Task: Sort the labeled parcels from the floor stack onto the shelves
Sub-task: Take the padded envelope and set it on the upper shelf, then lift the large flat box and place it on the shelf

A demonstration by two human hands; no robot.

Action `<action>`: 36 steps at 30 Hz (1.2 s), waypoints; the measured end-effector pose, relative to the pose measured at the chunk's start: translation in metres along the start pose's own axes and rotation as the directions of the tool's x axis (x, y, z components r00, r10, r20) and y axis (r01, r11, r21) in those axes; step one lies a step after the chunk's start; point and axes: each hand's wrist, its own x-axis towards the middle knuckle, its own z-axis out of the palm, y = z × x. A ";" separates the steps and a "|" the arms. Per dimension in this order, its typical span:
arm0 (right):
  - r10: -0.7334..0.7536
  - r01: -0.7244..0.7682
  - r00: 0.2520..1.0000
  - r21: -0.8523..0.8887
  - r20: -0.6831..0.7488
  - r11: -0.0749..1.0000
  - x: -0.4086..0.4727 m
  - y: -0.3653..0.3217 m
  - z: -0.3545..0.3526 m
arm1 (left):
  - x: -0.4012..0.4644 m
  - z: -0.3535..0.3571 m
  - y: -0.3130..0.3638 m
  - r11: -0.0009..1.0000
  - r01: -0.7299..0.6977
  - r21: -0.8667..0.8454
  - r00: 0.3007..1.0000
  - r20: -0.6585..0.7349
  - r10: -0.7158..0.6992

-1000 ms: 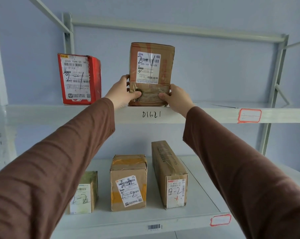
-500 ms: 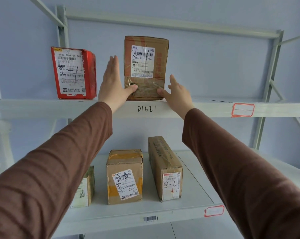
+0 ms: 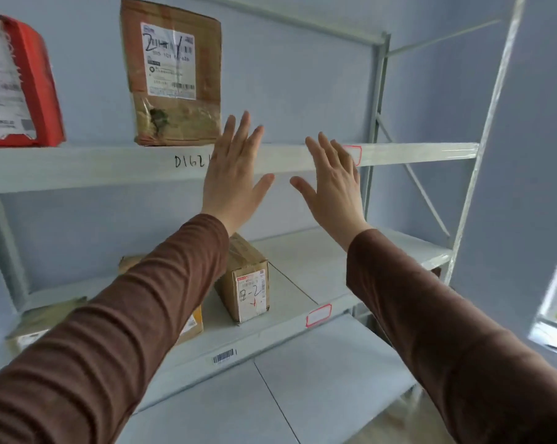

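Beside the red box [image 3: 18,81] stands the brown parcel [image 3: 174,75].

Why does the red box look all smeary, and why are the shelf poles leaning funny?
Head view: the red box at the left edge is motion-blurred, its label unreadable; the brown parcel stays sharper, its "2-1" legible. The wide-angle lens tilts the shelf posts. Light is soft and even, with bright window glare far right. Both the left hand and right hand look fairly crisp.
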 end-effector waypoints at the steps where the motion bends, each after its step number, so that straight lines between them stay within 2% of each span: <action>1: 0.023 -0.023 1.000 -0.054 0.004 0.998 -0.017 0.007 -0.008 | -0.006 0.007 0.011 0.999 -0.024 -0.045 0.999 0.034 0.025; 5: 0.176 -0.161 0.984 -0.243 0.039 0.957 -0.098 0.030 -0.044 | -0.046 0.035 0.065 0.978 -0.104 -0.183 0.969 0.202 0.141; 8: 0.316 -0.262 0.945 -0.391 0.079 0.882 -0.169 0.037 -0.077 | -0.086 0.046 0.113 0.942 -0.157 -0.296 0.921 0.301 0.248; 11: 0.443 -0.345 0.893 -0.508 0.081 0.789 -0.242 0.035 -0.118 | -0.126 0.044 0.170 0.900 -0.195 -0.390 0.857 0.379 0.350; 17: 0.675 -0.493 0.737 -0.681 0.004 0.542 -0.374 0.018 -0.218 | -0.207 0.013 0.295 0.788 -0.301 -0.538 0.704 0.432 0.564; 21: 0.768 -0.572 0.634 -0.722 -0.088 0.389 -0.452 -0.004 -0.290 | -0.257 -0.026 0.377 0.693 -0.339 -0.636 0.596 0.425 0.681; 25: 0.828 -0.634 0.526 -0.739 -0.195 0.229 -0.535 -0.040 -0.369 | -0.306 -0.089 0.460 0.567 -0.368 -0.737 0.503 0.355 0.788; 36: 0.897 -0.645 0.152 -0.729 -0.415 -0.228 -0.790 -0.193 -0.569 | -0.506 -0.309 0.659 0.209 -0.383 -0.900 0.248 0.118 0.962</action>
